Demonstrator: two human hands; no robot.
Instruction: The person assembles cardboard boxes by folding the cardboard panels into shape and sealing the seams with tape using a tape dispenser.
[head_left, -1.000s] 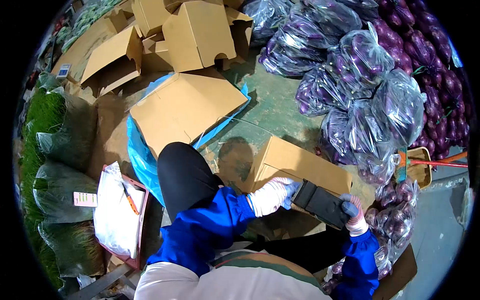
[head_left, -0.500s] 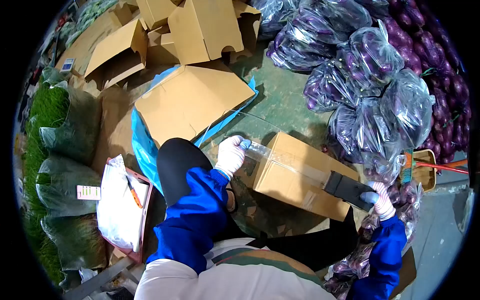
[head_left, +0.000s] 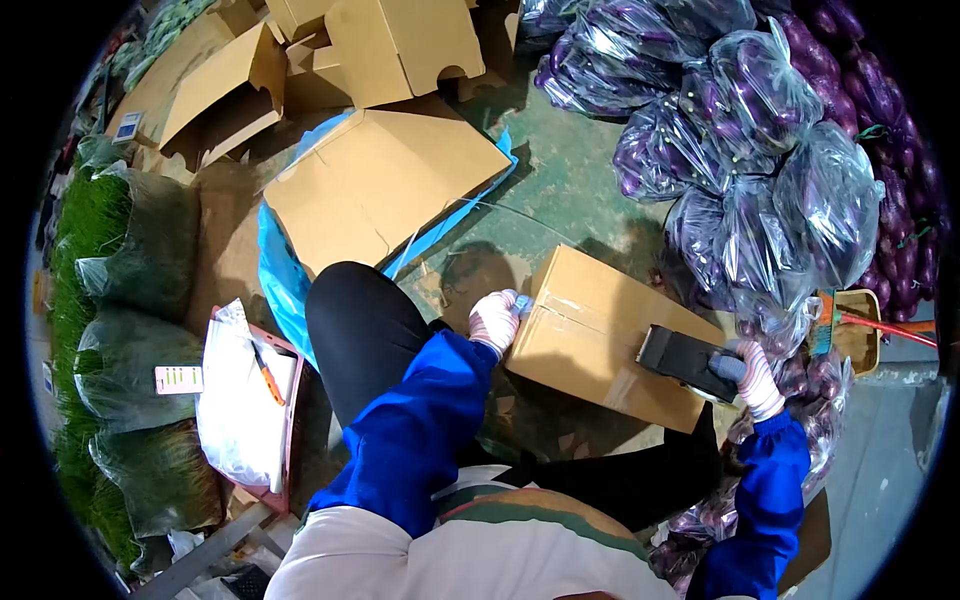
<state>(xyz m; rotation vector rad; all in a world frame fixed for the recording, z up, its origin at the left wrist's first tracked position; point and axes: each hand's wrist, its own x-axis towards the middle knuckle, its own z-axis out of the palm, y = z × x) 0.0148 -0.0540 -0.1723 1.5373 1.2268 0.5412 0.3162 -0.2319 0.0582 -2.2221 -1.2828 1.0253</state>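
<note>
A closed cardboard box (head_left: 610, 325) lies on the floor in front of my legs, with clear tape along its top. My left hand (head_left: 496, 322), in a striped glove, presses its closed fingers at the box's left end, where the tape reaches the edge. My right hand (head_left: 757, 380), gloved too, is wrapped round the right end of a black tape dispenser (head_left: 688, 362). The dispenser rests over the right part of the box top. Whether my left fingers pinch the tape end is too small to tell.
A flat cardboard piece (head_left: 385, 185) lies on blue plastic (head_left: 283, 285) ahead. Open boxes (head_left: 405, 50) stand behind it. Bagged purple vegetables (head_left: 745, 230) fill the right. On the left are bagged greens (head_left: 145, 250) and a tray with white plastic (head_left: 235, 400) and an orange cutter (head_left: 271, 384).
My left hand has moved right, from holding a stretched tape strip off the box to its left end. Earlier, both hands were close together around the dispenser; it now sits farther right.
</note>
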